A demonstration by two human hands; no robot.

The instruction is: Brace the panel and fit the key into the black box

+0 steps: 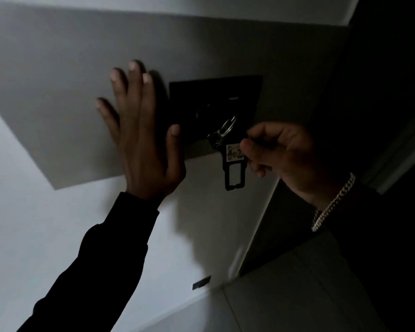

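Dim grey wall with black lock plate: left hand — fingers spread flat — presses beside it; right hand pinches the "402" key tag, hanging just below the plate.

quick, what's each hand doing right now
left hand: open, fingers straight, flat against the wall.
right hand: pinching the key tag.

Dim room w/ pale wall, grey shadow band across it, tiled floor below.
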